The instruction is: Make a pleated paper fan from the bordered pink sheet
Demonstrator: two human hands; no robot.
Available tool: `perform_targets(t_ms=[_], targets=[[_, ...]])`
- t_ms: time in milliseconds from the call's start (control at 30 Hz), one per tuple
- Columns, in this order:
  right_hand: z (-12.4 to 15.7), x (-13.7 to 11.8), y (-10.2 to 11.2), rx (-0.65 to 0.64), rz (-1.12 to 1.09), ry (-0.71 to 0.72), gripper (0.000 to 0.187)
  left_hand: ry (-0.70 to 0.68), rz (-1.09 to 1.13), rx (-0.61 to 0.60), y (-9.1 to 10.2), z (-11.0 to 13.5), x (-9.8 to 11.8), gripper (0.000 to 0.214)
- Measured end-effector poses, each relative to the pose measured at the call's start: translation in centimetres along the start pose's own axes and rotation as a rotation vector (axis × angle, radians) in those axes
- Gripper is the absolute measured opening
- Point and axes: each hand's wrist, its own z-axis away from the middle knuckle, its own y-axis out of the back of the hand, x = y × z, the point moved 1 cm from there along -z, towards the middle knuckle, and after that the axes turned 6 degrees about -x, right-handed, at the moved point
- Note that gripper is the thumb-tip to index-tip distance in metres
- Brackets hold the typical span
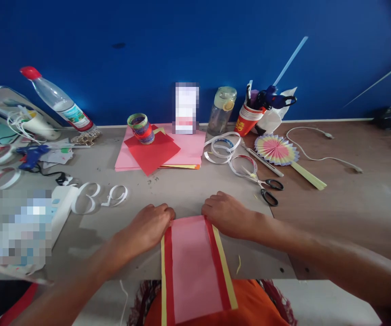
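At the near edge of the desk [178, 190]: pink sheet [195, 267] with red and yellow side strips, far end over the desktop, near end out past the edge above the lap. Pleated fan [277, 150] well off to the right. Left hand [152, 224]: fingers curled, pinching far-left corner. Right hand [225, 213]: same, far-right corner. Yellow sliver [239, 264] just right of the sheet.

Craft workspace: scissors [261, 182], paper fan [277, 149]

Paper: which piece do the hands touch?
The pink sheet striped red and yellow, left hand and right hand at its far corners; pink stack and red paper lie farther back.
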Motion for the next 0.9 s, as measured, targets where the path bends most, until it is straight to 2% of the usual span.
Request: perform_targets(t_ms=[200, 433, 600, 767, 900], targets=[[0.2, -0.2, -0.9, 0.065, 0.031, -0.016, 0.010, 0.000, -0.106, -0.007, -0.2, -0.1, 0.2, 0.020], [0.7, -0.5, -2.0, 0.234, 0.101, -0.002, 0.010, -0.019, -0.275, -0.036, -0.9, 0.3, 1.0, 0.023], [1.1, -1.0, -1.8, 0.291, 0.119, 0.030, 0.013, -0.041, -0.342, 0.124, -2.1, 1.4, 1.5, 0.024], [1.4, -1.3, -1.7, 0.294, 0.137, 0.066, 0.014, -0.092, -0.384, 0.291, -3.2, 2.0, 1.7, 0.024], [1.6, -1.4, -1.8, 0.295, 0.173, 0.090, 0.013, -0.092, -0.416, 0.376, -3.8, 2.1, 1.9, 0.024]])
